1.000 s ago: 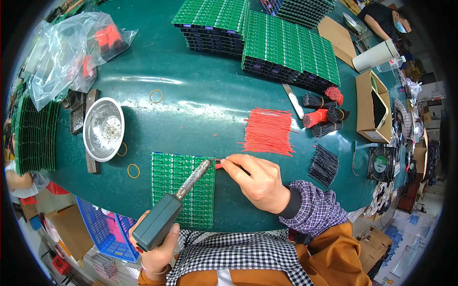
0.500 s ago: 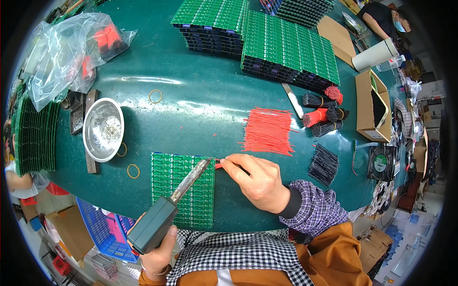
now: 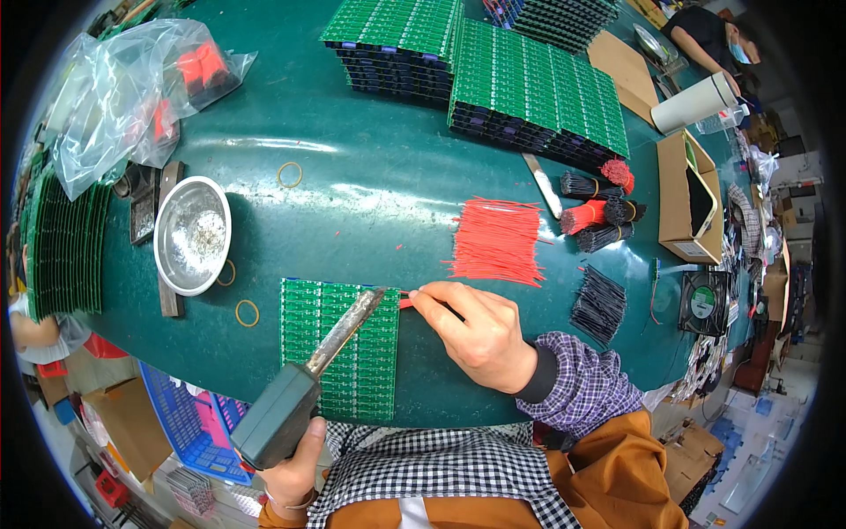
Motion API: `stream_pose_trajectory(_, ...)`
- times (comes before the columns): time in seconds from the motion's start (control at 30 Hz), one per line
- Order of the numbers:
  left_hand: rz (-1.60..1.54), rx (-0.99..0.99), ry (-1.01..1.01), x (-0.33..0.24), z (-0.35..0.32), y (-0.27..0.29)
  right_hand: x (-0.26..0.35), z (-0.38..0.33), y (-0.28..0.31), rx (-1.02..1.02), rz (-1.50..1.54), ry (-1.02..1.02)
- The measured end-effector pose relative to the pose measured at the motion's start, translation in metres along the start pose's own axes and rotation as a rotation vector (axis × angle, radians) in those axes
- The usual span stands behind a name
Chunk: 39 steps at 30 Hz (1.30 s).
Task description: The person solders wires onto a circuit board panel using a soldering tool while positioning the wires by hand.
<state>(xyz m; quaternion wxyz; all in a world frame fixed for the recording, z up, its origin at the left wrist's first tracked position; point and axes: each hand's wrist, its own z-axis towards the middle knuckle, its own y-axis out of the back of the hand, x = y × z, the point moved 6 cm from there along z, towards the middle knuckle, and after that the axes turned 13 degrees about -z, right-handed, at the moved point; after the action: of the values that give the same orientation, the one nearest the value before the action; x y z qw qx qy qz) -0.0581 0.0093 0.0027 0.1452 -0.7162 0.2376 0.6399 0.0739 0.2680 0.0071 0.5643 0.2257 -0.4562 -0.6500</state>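
My left hand (image 3: 295, 472) is wrapped round the dark green handle of a soldering iron (image 3: 280, 414). The iron's metal barrel slants across a green circuit board panel (image 3: 357, 388), its tip by the panel's upper right edge. At that same edge, my right hand (image 3: 483, 339) pinches a short red wire (image 3: 405, 303) between thumb and fingertips; a dark strand seems to lie just above it. Whether the wire touches the board cannot be made out. Beyond my right hand lies a flat pile of red wires (image 3: 496, 242), and to its right a pile of black wires (image 3: 599, 304).
A metal bowl (image 3: 193, 236) stands at left, near rubber bands (image 3: 247, 313) and a plastic bag (image 3: 115, 106). Stacked green boards (image 3: 538, 84) rise at the back. Wire bundles (image 3: 586, 216), tweezers (image 3: 541, 185), a cardboard box (image 3: 690, 198) and a small fan (image 3: 704, 301) are at right.
The soldering iron's tip has shifted slightly left and up, away from the panel's right edge. My right hand keeps its pinch on the red wire in nearly the same place.
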Motion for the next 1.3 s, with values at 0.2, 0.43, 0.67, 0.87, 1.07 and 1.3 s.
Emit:
stream_pose_trajectory(0.2,-0.043,-0.049,-0.001,0.002,-0.004,0.002,0.0,0.002,0.001,-0.028,0.02,-0.019)
stream_pose_trajectory(0.43,-0.079,-0.057,-0.019,-0.001,-0.008,0.004,0.004,0.007,0.013,-0.183,0.099,0.046)
stream_pose_trajectory(0.67,-0.047,0.025,0.2,0.005,-0.011,0.004,0.004,0.002,0.005,-0.063,0.086,0.012)
stream_pose_trajectory(0.87,0.005,0.066,0.157,0.002,-0.008,-0.001,0.003,-0.004,0.0,-0.062,0.031,0.035)
stream_pose_trajectory(1.07,0.071,0.05,0.144,0.006,-0.007,0.001,0.004,-0.002,0.001,-0.041,0.014,0.039)
stream_pose_trajectory(1.3,0.149,0.07,0.057,0.003,-0.005,-0.001,0.005,0.0,0.002,-0.03,0.027,0.006)
